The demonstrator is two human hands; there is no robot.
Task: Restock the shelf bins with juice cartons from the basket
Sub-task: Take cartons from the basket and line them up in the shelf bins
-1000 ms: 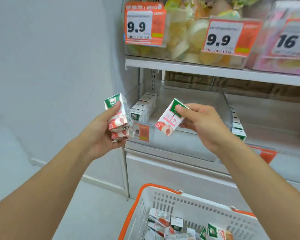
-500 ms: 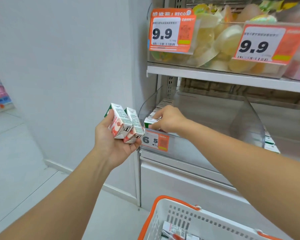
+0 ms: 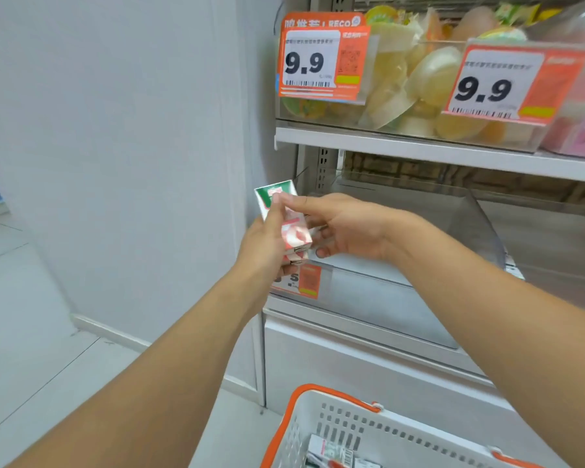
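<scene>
My left hand (image 3: 265,246) grips two small juice cartons (image 3: 293,231), white with green tops and a pink fruit picture, held upright in front of the lower shelf's left end. From the right, my right hand (image 3: 347,228) reaches over and pinches the top of the front carton with its thumb and forefinger. Behind both hands lies the clear plastic shelf bin (image 3: 368,270); what it holds is hidden by my hands. The white basket with an orange rim (image 3: 299,395) sits at the bottom edge, with a few cartons (image 3: 331,452) showing inside.
An orange price tag (image 3: 306,280) hangs on the bin's front. The upper shelf (image 3: 419,148) carries clear bins of jelly cups (image 3: 429,76) behind 9.9 price cards (image 3: 321,60). A clear divider (image 3: 477,228) splits the lower shelf. A white wall (image 3: 115,146) stands at left.
My right hand has come out of the bin without its earlier carton and now pinches a carton held in my left hand. My left hand has moved slightly right, toward the shelf.
</scene>
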